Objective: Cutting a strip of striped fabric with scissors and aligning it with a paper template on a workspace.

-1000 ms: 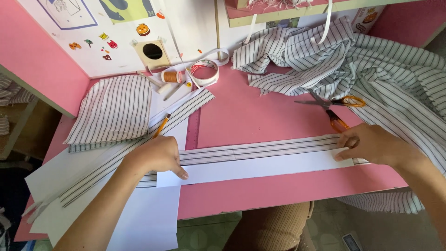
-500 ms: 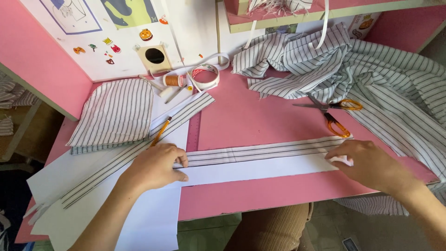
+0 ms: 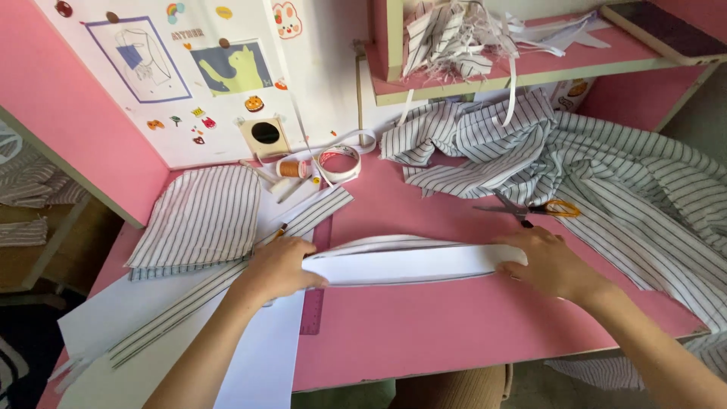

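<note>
A long white strip (image 3: pixel 409 265) with a striped fabric band along its far edge lies across the pink table (image 3: pixel 454 333), lifted and bowed in the middle. My left hand (image 3: pixel 280 266) grips its left end. My right hand (image 3: pixel 551 261) holds its right end. Orange-handled scissors (image 3: pixel 541 209) rest just beyond my right hand, on the edge of the striped cloth. A purple ruler (image 3: pixel 314 310) lies under the strip's left end.
A heap of striped fabric (image 3: pixel 606 174) covers the table's right side. A curved striped piece (image 3: pixel 201 220), white paper sheets (image 3: pixel 144 310) and another striped band (image 3: pixel 197 303) lie at left. A thread spool (image 3: pixel 291 168) and tape roll (image 3: pixel 339 160) sit near the back wall.
Both hands have lifted the strip off the table and turned its white side up, so it now bows upward. My hands have come closer together and the view has tilted up.
</note>
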